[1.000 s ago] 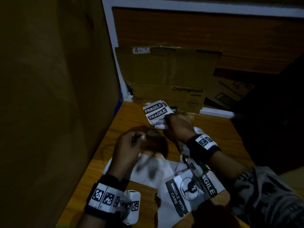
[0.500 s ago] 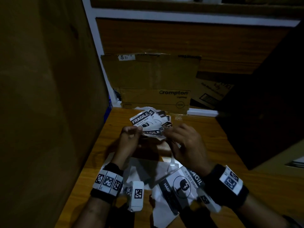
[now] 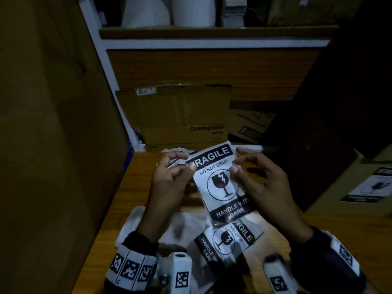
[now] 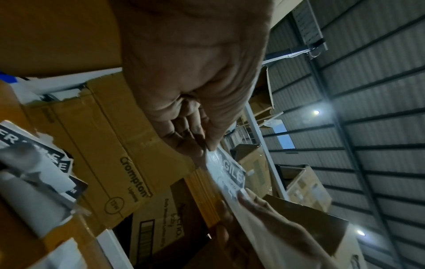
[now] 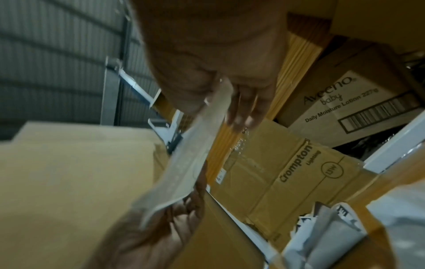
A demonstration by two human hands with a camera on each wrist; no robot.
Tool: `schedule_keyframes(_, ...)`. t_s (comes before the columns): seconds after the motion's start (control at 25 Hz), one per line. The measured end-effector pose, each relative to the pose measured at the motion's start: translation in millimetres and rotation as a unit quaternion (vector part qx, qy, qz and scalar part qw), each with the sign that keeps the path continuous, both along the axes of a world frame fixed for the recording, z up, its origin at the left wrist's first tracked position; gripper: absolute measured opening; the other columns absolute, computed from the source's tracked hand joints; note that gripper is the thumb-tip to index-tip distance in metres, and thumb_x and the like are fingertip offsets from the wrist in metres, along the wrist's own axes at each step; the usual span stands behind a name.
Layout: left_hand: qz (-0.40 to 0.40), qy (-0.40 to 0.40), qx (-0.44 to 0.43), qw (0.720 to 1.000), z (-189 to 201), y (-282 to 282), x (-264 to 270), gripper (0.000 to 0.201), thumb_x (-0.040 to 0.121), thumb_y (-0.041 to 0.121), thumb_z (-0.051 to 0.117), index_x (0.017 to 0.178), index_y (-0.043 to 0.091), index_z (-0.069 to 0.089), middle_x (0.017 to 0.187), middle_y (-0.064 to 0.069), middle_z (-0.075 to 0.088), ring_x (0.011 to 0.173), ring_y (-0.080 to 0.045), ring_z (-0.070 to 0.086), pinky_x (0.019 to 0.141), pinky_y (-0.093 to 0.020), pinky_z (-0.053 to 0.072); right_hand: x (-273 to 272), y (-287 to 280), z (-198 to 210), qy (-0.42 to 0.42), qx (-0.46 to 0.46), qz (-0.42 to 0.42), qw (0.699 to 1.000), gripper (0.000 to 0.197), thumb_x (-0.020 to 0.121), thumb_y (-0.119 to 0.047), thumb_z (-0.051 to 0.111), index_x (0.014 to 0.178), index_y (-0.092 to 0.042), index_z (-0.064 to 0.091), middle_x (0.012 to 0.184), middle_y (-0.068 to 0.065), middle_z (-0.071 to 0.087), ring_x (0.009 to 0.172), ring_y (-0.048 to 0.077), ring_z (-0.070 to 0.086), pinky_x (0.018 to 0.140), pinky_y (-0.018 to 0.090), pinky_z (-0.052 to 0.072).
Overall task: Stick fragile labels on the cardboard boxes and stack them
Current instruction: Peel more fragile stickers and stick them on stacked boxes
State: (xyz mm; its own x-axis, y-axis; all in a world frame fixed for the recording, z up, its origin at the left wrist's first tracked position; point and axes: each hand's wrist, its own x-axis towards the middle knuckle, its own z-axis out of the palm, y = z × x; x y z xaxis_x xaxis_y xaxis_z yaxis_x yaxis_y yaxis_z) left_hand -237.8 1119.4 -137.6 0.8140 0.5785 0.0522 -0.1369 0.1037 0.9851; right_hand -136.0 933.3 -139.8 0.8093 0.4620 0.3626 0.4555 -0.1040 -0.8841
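Left hand (image 3: 169,179) and right hand (image 3: 261,183) pinching fragile label (image 3: 220,181) between them

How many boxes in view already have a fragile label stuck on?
1 that shows: the box at the right edge, bearing a label. The Crompton box and the Aveeno box show none on the faces in view; other faces are hidden.

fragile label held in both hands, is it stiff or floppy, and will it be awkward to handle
Probably floppy: the fragile label bows between the left hand and right hand in the right wrist view. Likely very light, since fingertip pinches at its upper edges hold it up. Its glossy sheen suggests it may curl or cling.
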Motion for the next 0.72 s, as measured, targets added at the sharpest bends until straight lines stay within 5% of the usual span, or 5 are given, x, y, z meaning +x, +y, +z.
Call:
schedule_keyframes(0.08,-0.032,-0.013,0.017,0.999,7.6,-16.3,1.0,0.023,0.097,0.01,0.066,0.114,0.021,0.054,0.096,-0.013,0.079,0.093,-0.032,0.075,0.081,-0.045,0.059,-0.4,-6.6,7.7,0.071,0.057,0.014,0.996,0.009,0.093,-0.01,0.074,0.098,-0.014,0.067,0.102,-0.015,0.075,0.094,0.006,0.073,0.074,0.034,0.063)
schedule_keyframes(0.16,-0.046,-0.015,0.039,0.998,12.5,-29.0,1.9,0.024,0.097,0.011,0.065,0.119,0.018,0.056,0.095,-0.012,0.079,0.092,-0.024,0.076,0.076,-0.033,0.061,-2.4,-19.8,10.6,0.086,0.066,0.001,0.994,0.015,0.091,0.002,0.072,0.097,-0.01,0.068,0.082,-0.014,0.074,0.078,0.003,0.072,0.063,0.02,0.057)
schedule_keyframes(0.24,-0.043,-0.005,0.06,0.997,15.8,-40.8,3.8,0.017,0.098,0.016,0.064,0.115,0.013,0.066,0.091,-0.008,0.08,0.084,-0.012,0.076,0.067,-0.019,0.056,-5.3,-40.3,12.0,0.098,0.061,-0.007,0.993,0.021,0.091,0.001,0.072,0.103,-0.015,0.07,0.09,-0.009,0.076,0.083,0.009,0.075,0.065,0.021,0.059)
schedule_keyframes(0.44,-0.094,0.032,0.093,0.991,23.5,-86.8,12.0,0.017,0.096,0.026,0.067,0.1,0.011,0.075,0.088,-0.004,0.08,0.08,-0.018,0.076,0.067,-0.024,0.056,-14.8,-105.2,26.0,0.099,0.048,-0.007,0.994,0.04,0.093,-0.001,0.069,0.125,-0.024,0.069,0.118,-0.012,0.073,0.104,0.01,0.073,0.071,0.025,0.062)
schedule_keyframes(0.72,-0.268,0.096,0.071,0.956,51.2,-200.6,26.1,0.018,0.096,0.024,0.066,0.097,0.008,0.074,0.09,-0.007,0.079,0.072,-0.011,0.069,0.062,-0.021,0.047,-16.5,-245.1,33.4,0.013,0.025,-0.08,0.996,0.037,0.092,-0.009,0.074,0.122,-0.029,0.072,0.117,-0.007,0.074,0.102,0.015,0.073,0.08,0.04,0.064)
